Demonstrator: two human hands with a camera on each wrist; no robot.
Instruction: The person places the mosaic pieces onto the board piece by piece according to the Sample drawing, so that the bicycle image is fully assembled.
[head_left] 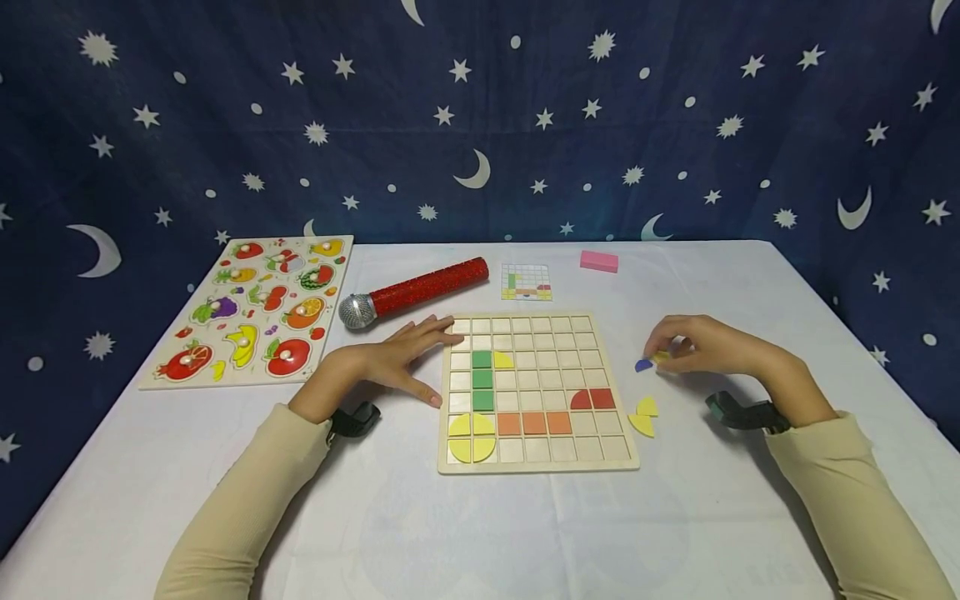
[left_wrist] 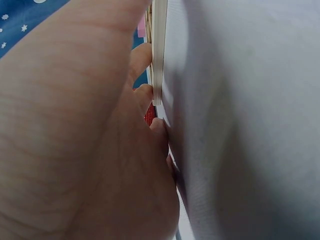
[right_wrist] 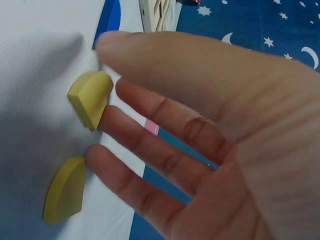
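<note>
Spread over the left edge of a wooden grid board [head_left: 527,380], my left hand [head_left: 397,358] touches the rim with its fingertips. Green squares [head_left: 482,379], orange squares [head_left: 534,423], red pieces [head_left: 602,399] and yellow quarter-circles [head_left: 461,450] lie in the grid. Right of the board, my right hand [head_left: 705,343] reaches down over small pieces. Its thumb tip meets a blue rounded piece [right_wrist: 114,17] in the right wrist view; the index finger seems hidden there, so a pinch cannot be confirmed. Two yellow pieces [right_wrist: 92,97] are close to the other fingertips.
More yellow pieces [head_left: 642,425] lie beside the board's right edge. Behind the board are a pattern card [head_left: 527,282], a red microphone [head_left: 427,286] and a pink block [head_left: 599,262]. A fruit puzzle [head_left: 255,317] occupies the left side of the white-covered table [head_left: 525,533].
</note>
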